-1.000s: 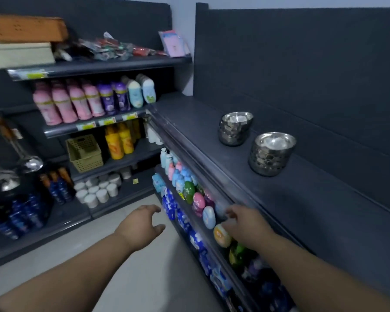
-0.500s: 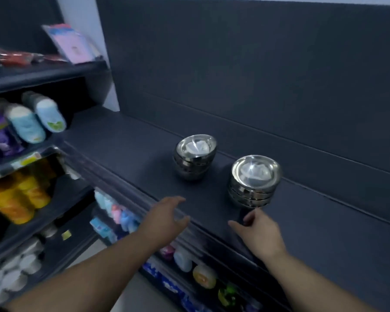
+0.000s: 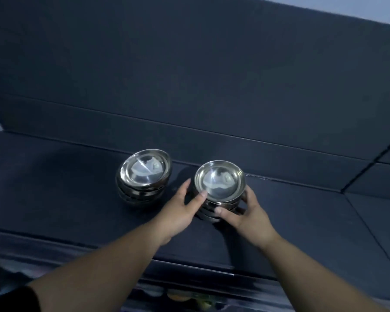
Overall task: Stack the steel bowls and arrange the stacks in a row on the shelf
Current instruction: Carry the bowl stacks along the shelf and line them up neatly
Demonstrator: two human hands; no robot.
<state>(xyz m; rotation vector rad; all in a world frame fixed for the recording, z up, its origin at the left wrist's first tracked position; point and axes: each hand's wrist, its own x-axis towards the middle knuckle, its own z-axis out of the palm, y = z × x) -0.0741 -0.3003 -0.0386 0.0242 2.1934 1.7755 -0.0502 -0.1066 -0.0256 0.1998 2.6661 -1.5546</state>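
Observation:
Two stacks of shiny steel bowls stand on the dark shelf (image 3: 54, 194). The left stack (image 3: 144, 176) stands free, its top bowl tilted. Both hands clasp the right stack (image 3: 220, 183). My left hand (image 3: 180, 212) grips its left side, thumb on the rim of the top bowl. My right hand (image 3: 246, 215) grips its right side, thumb across the lower bowls at the front and fingers curled behind. The lower part of this stack is partly hidden by the hands.
A dark back panel (image 3: 189, 75) rises right behind the stacks. The shelf's front edge (image 3: 189, 266) runs below my arms, with blurred coloured goods (image 3: 189, 296) on a lower shelf. Bare shelf surface stretches to the left and right of the stacks.
The view swung from the aisle to the shelf top. Both hands rose from below the shelf edge and closed round the right stack.

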